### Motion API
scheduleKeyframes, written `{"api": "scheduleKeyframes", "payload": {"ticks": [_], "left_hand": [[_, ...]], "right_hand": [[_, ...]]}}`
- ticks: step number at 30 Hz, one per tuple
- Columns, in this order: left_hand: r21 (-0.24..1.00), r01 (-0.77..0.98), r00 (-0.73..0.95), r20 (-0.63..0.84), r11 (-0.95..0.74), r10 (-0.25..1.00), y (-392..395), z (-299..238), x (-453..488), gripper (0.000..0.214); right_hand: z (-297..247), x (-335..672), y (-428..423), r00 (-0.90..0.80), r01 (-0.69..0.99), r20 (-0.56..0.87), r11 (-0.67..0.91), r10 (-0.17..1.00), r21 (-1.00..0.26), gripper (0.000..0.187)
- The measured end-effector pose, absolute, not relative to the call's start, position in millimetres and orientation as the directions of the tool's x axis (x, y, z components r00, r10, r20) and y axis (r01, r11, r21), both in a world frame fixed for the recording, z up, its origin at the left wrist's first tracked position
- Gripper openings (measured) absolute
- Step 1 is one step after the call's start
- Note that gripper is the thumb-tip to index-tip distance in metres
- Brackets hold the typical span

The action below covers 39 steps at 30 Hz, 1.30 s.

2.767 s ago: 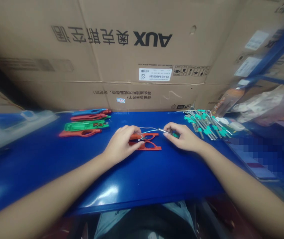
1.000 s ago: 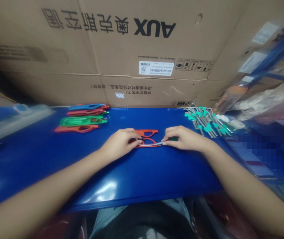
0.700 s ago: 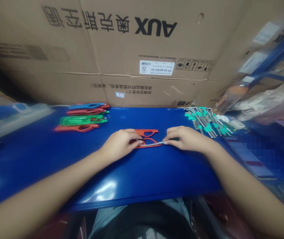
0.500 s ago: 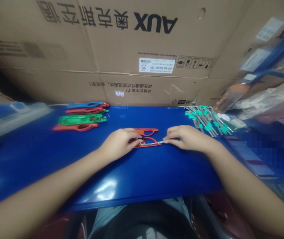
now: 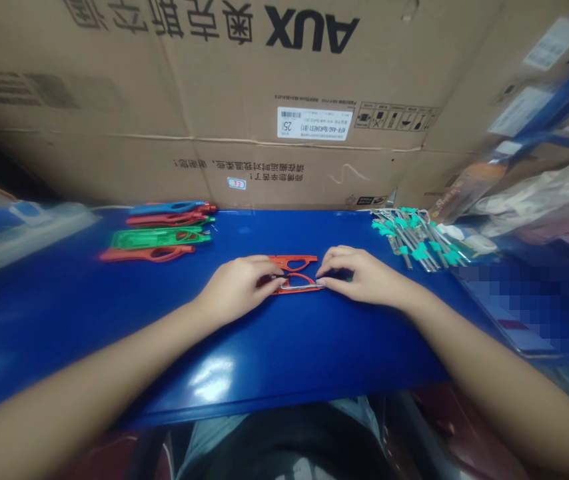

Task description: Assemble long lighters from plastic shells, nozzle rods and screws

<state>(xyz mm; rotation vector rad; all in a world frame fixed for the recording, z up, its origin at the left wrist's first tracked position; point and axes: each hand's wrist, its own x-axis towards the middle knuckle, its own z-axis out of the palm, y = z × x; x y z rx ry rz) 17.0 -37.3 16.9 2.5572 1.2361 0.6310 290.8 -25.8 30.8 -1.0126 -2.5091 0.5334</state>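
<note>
Two flat red plastic shells [image 5: 295,273] with loop-shaped handles lie side by side on the blue table [image 5: 274,353]. My left hand [image 5: 237,287] rests on their left end, fingers curled and pressing down. My right hand [image 5: 359,276] pinches a thin metal rod with a green end, laid along the nearer shell; most of the rod is hidden under my fingers.
Red, green and blue plastic shells [image 5: 162,230] are stacked at the back left. A pile of metal rods with teal parts [image 5: 417,240] lies at the back right. A big cardboard box [image 5: 244,100] walls off the far edge. Plastic bags sit at right.
My right hand has slid left along the nearer shell, pushing the rod further in, so less bare metal shows. My left hand has stayed on the shells.
</note>
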Motion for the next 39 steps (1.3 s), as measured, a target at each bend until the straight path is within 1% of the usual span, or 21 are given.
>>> {"api": "scheduleKeyframes", "payload": {"ticks": [2,3,6,8,11,13,15,16,17,18,20,22,26,28,30,35,37,39], "left_hand": [[0.375,0.688,0.554,0.281,-0.621,0.784,-37.3,16.2,17.3,0.018],[0.370,0.689,0.555,0.283,-0.623,0.782,-37.3,15.9,17.5,0.018],[0.352,0.692,0.559,0.291,-0.630,0.776,-37.6,15.7,18.2,0.018],[0.354,0.691,0.560,0.289,-0.630,0.777,-37.8,16.1,18.2,0.019],[0.367,0.693,0.557,0.274,-0.621,0.784,-38.1,17.2,17.5,0.017],[0.374,0.701,0.547,0.264,-0.607,0.794,-38.7,18.2,16.7,0.017],[0.383,0.711,0.531,0.258,-0.590,0.807,-39.8,19.7,15.6,0.017],[0.389,0.714,0.523,0.255,-0.582,0.813,-40.3,20.7,15.0,0.018],[0.395,0.716,0.517,0.253,-0.575,0.817,-40.8,21.8,14.4,0.018],[0.400,0.716,0.514,0.251,-0.572,0.820,-41.2,22.8,13.8,0.017],[0.409,0.713,0.515,0.247,-0.570,0.821,-41.1,24.7,12.9,0.016],[0.428,0.707,0.512,0.240,-0.563,0.825,-39.7,25.2,12.5,0.015],[0.499,0.674,0.505,0.227,-0.544,0.833,-34.6,19.6,11.9,0.015],[0.518,0.647,0.511,0.250,-0.559,0.823,-32.7,14.1,10.8,0.015],[0.528,0.629,0.497,0.291,-0.571,0.817,-31.6,8.6,9.2,0.016],[0.595,0.572,0.476,0.321,-0.565,0.819,-31.6,1.0,6.7,0.016],[0.617,0.555,0.452,0.340,-0.559,0.825,-32.7,-0.6,6.4,0.015],[0.629,0.535,0.430,0.372,-0.564,0.822,-34.0,-2.2,5.7,0.014]], "right_hand": [[26.0,286.5,-23.5,-0.622,0.592,0.154,0.591,0.767,-0.548,0.015],[24.6,284.9,-22.3,-0.601,0.617,0.104,0.543,0.793,-0.570,0.015],[26.9,280.4,-18.4,-0.536,0.709,-0.068,0.405,0.841,-0.577,0.016],[33.6,276.7,-15.5,-0.521,0.750,-0.152,0.365,0.840,-0.552,0.013],[45.9,269.7,-11.8,-0.531,0.770,-0.232,0.349,0.815,-0.534,0.012],[51.2,264.9,-11.5,-0.535,0.773,-0.273,0.334,0.799,-0.539,0.011],[52.5,261.4,-12.9,-0.535,0.772,-0.308,0.308,0.787,-0.556,0.006],[51.7,260.5,-14.1,-0.538,0.765,-0.316,0.296,0.781,-0.572,0.003],[50.3,260.2,-15.3,-0.552,0.748,-0.305,0.299,0.776,-0.592,0.004],[48.5,260.5,-16.4,-0.577,0.720,-0.273,0.322,0.770,-0.615,0.007],[44.6,261.8,-18.3,-0.652,0.633,-0.144,0.430,0.745,-0.644,0.013],[41.5,262.9,-19.8,-0.692,0.578,-0.038,0.522,0.721,-0.628,0.017],[36.3,261.8,-23.5,-0.676,0.579,0.036,0.561,0.736,-0.592,0.015],[33.2,259.9,-25.4,-0.664,0.584,0.041,0.551,0.747,-0.597,0.008],[30.1,257.6,-26.7,-0.630,0.609,0.010,0.502,0.776,-0.615,0.004],[27.3,252.9,-27.1,-0.504,0.667,-0.081,0.327,0.860,-0.669,0.008],[28.5,252.1,-28.0,-0.490,0.689,-0.111,0.306,0.865,-0.657,0.008],[29.4,251.4,-30.4,-0.496,0.709,-0.119,0.321,0.860,-0.628,0.008]]}}
